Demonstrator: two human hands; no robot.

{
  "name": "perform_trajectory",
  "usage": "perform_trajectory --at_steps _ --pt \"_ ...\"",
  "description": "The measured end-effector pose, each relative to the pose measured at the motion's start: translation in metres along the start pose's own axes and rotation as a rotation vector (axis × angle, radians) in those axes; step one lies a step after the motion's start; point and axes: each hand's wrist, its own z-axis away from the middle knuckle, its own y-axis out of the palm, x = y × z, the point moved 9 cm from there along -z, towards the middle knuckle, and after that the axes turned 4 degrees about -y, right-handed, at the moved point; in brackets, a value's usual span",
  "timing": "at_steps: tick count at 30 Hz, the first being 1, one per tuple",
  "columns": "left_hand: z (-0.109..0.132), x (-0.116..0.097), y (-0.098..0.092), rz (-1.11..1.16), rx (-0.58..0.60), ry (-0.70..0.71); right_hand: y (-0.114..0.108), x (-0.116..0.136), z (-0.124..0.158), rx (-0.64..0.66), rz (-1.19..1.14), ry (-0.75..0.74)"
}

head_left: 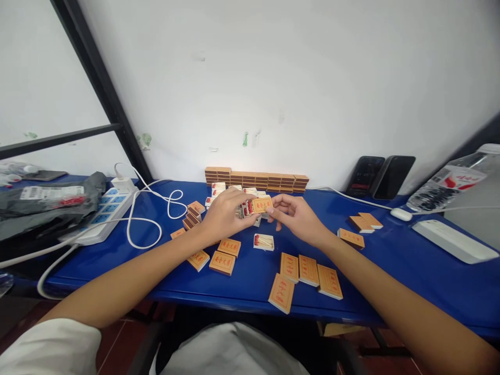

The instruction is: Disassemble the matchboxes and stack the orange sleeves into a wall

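Observation:
Above the middle of the table, my left hand (pixel 228 209) and my right hand (pixel 295 214) hold one matchbox (pixel 261 204) between them. Its orange cover carries red characters, and red match heads show at its left end, by my left fingers. The thumb and fingers of my right hand pinch the cover's right end. Below the hands lies an uncovered matchbox tray (pixel 264 241) filled with matches. More open white trays of matches (pixel 219 188) sit behind my left hand, partly hidden by it.
A row of stacked matchboxes (pixel 269 181) stands against the wall. Loose matchboxes (pixel 289 266) lie at the front, left and right. A power strip (pixel 105 213) with white cables is at left; two phones (pixel 392 177), a plastic bottle (pixel 449 179) and a white bar (pixel 455 241) are at right.

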Motion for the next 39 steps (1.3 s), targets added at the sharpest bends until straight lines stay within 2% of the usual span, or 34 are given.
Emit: perform_trajectory --at_steps 7,16,19,23,26,31,35,39 --pt "0.0 0.014 0.007 -0.057 0.076 -0.019 -0.016 -0.006 -0.001 -0.112 0.012 0.085" --pt "-0.01 0.047 -0.004 -0.077 0.105 -0.154 -0.061 -0.014 -0.004 -0.33 0.088 0.098" --pt "-0.011 0.056 -0.008 -0.107 0.094 -0.189 -0.073 -0.02 -0.004 -0.356 0.143 0.136" --pt "-0.014 0.072 -0.01 -0.162 0.124 -0.211 -0.076 -0.024 -0.006 -0.267 0.259 0.173" --pt "-0.015 0.088 -0.01 -0.156 0.205 -0.241 -0.077 -0.022 -0.006 -0.196 0.382 0.191" --pt "-0.011 0.11 -0.006 -0.103 0.343 -0.33 -0.075 -0.03 -0.002 -0.02 0.466 0.311" --pt "-0.007 0.116 -0.002 -0.078 0.383 -0.361 -0.073 -0.036 0.003 0.14 0.523 0.376" --pt "-0.006 0.113 0.001 -0.059 0.41 -0.351 -0.086 -0.039 0.006 0.159 0.795 0.477"
